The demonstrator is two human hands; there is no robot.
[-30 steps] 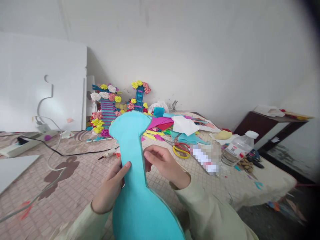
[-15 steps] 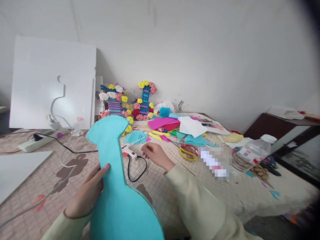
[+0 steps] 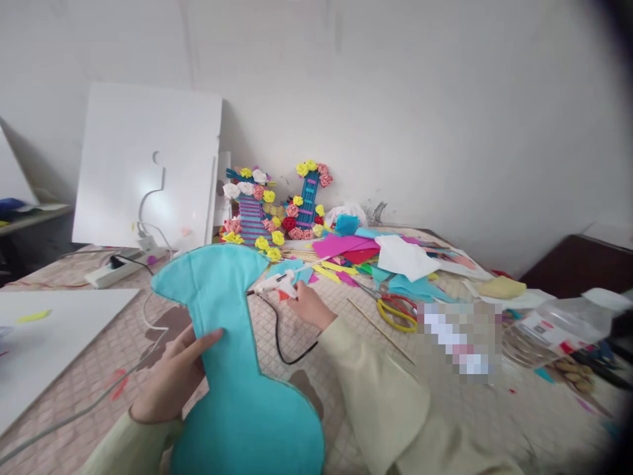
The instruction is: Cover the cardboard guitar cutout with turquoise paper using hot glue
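My left hand [image 3: 173, 376] grips the narrow neck of a large turquoise cutout [image 3: 227, 336], thumb lying across its front face. The cutout has a flared top and a wide rounded bottom, and stands tilted up in front of me. To its right, my right hand [image 3: 310, 306] is closed around the handle of a white hot glue gun [image 3: 275, 284]. The gun's dark nozzle points left, close to the cutout's edge. A black cord [image 3: 277, 336] loops down from the gun over the table. My right fingertips are partly hidden behind the hand.
Two flower-trimmed stick pieces [image 3: 253, 214] lean at the back wall near a white board [image 3: 148, 158]. Coloured paper sheets [image 3: 341, 245], scissors [image 3: 395, 316], a thin stick [image 3: 380, 330] and a clear bottle [image 3: 558, 330] lie rightward. A power strip [image 3: 116, 269] sits at left.
My right hand has reached the glue gun, closed on its handle and lifted it slightly. The cutout's top has tilted a little, and the view has swung left.
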